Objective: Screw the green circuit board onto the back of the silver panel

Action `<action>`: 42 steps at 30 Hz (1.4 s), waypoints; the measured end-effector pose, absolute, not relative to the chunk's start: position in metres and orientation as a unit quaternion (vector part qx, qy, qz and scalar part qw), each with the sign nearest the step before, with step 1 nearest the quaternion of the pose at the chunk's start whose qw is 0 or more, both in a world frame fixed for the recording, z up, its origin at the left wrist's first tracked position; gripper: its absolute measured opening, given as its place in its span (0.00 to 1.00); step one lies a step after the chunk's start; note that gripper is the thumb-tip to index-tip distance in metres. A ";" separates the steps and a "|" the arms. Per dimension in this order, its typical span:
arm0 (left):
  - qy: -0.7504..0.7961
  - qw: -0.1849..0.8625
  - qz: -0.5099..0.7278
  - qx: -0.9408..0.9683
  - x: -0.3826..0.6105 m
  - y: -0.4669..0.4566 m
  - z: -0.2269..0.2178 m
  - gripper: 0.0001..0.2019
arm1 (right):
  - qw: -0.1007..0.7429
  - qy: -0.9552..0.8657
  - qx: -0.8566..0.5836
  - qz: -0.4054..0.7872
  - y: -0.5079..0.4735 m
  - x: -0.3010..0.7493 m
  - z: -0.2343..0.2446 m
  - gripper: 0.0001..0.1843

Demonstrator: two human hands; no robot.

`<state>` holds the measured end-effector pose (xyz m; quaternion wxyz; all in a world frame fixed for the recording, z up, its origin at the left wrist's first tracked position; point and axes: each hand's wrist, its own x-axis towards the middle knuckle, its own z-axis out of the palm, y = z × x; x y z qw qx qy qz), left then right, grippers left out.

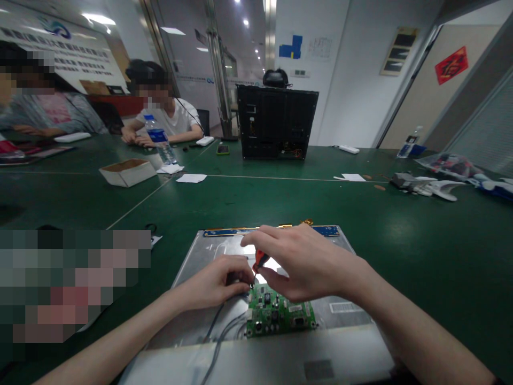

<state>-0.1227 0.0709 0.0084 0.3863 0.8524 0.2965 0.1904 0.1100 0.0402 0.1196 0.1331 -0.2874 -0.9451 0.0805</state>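
Observation:
A grey metal display panel [208,256] lies back-up on the green table in front of me. A green circuit board [276,315] sits on it near its front edge, with grey cables [218,334] running off to the left. My right hand [304,262] grips a small screwdriver with a red and black handle [259,260], tip down at the board's top left corner. My left hand [218,280] is curled closed right beside that tip, fingers pressed on the panel by the board. A blue strip board [328,231] runs along the panel's far edge.
A black open computer case [276,123] stands at the table's far middle. A cardboard box [127,172], a water bottle [160,140], papers and a phone lie at the far left, where two people sit. White plastic parts [433,187] lie at the right.

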 end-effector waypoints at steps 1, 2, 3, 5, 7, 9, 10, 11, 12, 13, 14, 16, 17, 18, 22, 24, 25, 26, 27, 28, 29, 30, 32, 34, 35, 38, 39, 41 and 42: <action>0.297 0.386 0.188 0.853 -0.123 0.071 0.009 0.03 | 0.134 -0.945 -0.288 0.079 0.040 0.110 0.119 0.17; 0.298 0.385 0.187 0.854 -0.123 0.071 0.009 0.03 | 0.134 -0.944 -0.290 0.078 0.041 0.110 0.119 0.17; 0.298 0.383 0.185 0.854 -0.123 0.071 0.009 0.03 | 0.135 -0.943 -0.293 0.077 0.041 0.109 0.119 0.16; 0.299 0.381 0.180 0.856 -0.124 0.071 0.009 0.03 | 0.134 -0.942 -0.296 0.078 0.042 0.109 0.118 0.15; 0.301 0.380 0.176 0.857 -0.124 0.071 0.009 0.03 | 0.132 -0.943 -0.296 0.080 0.042 0.109 0.117 0.15; 0.302 0.379 0.173 0.857 -0.124 0.071 0.009 0.03 | 0.133 -0.943 -0.296 0.080 0.043 0.109 0.118 0.15; 0.302 0.378 0.172 0.858 -0.124 0.071 0.009 0.03 | 0.134 -0.943 -0.295 0.080 0.043 0.109 0.118 0.15; 0.301 0.377 0.172 0.859 -0.125 0.071 0.009 0.03 | 0.135 -0.943 -0.294 0.079 0.042 0.109 0.118 0.14; 0.298 0.378 0.172 0.860 -0.125 0.071 0.009 0.03 | 0.136 -0.943 -0.294 0.079 0.042 0.109 0.118 0.14; 0.296 0.380 0.172 0.860 -0.125 0.071 0.009 0.03 | 0.137 -0.943 -0.293 0.080 0.042 0.109 0.118 0.14; 0.293 0.382 0.171 0.859 -0.125 0.072 0.009 0.03 | 0.137 -0.943 -0.294 0.081 0.042 0.109 0.119 0.14; 0.291 0.386 0.172 0.858 -0.125 0.072 0.008 0.04 | 0.136 -0.942 -0.294 0.084 0.042 0.109 0.119 0.14; 0.291 0.386 0.173 0.858 -0.126 0.072 0.008 0.04 | 0.136 -0.942 -0.295 0.084 0.042 0.109 0.118 0.14; 0.291 0.386 0.174 0.858 -0.126 0.072 0.008 0.04 | 0.136 -0.942 -0.294 0.085 0.043 0.109 0.118 0.14; 0.291 0.387 0.171 0.858 -0.126 0.072 0.007 0.04 | 0.139 -0.943 -0.291 0.084 0.043 0.108 0.117 0.13; 0.293 0.389 0.170 0.857 -0.126 0.072 0.007 0.04 | 0.139 -0.943 -0.291 0.085 0.043 0.108 0.117 0.12; 0.293 0.389 0.170 0.856 -0.126 0.072 0.007 0.04 | 0.140 -0.943 -0.291 0.085 0.043 0.108 0.117 0.12; 0.294 0.390 0.170 0.856 -0.126 0.072 0.007 0.04 | 0.140 -0.943 -0.290 0.085 0.043 0.108 0.117 0.12; 0.294 0.389 0.170 0.856 -0.126 0.072 0.008 0.04 | 0.141 -0.943 -0.289 0.084 0.043 0.108 0.117 0.12; 0.295 0.388 0.171 0.857 -0.125 0.072 0.008 0.03 | 0.142 -0.943 -0.288 0.082 0.043 0.108 0.117 0.12; 0.295 0.386 0.171 0.857 -0.125 0.072 0.008 0.03 | 0.143 -0.944 -0.288 0.080 0.043 0.108 0.117 0.12; 0.296 0.384 0.173 0.857 -0.125 0.072 0.008 0.03 | 0.144 -0.944 -0.288 0.077 0.043 0.108 0.117 0.12; 0.294 0.381 0.178 0.859 -0.124 0.071 0.009 0.03 | 0.145 -0.943 -0.289 0.074 0.043 0.108 0.116 0.12; 0.292 0.381 0.176 0.859 -0.124 0.071 0.008 0.03 | 0.145 -0.943 -0.290 0.072 0.043 0.108 0.116 0.12; 0.291 0.382 0.175 0.859 -0.124 0.071 0.008 0.04 | 0.143 -0.944 -0.290 0.072 0.043 0.108 0.116 0.12; 0.292 0.383 0.173 0.859 -0.125 0.072 0.008 0.04 | 0.139 -0.944 -0.291 0.073 0.043 0.108 0.116 0.12; 0.292 0.382 0.174 0.859 -0.125 0.072 0.008 0.03 | 0.138 -0.944 -0.291 0.073 0.043 0.108 0.116 0.12; 0.293 0.381 0.174 0.859 -0.125 0.072 0.008 0.04 | 0.137 -0.944 -0.292 0.073 0.043 0.108 0.117 0.13; 0.294 0.380 0.174 0.860 -0.125 0.071 0.008 0.04 | 0.137 -0.944 -0.292 0.072 0.043 0.108 0.117 0.13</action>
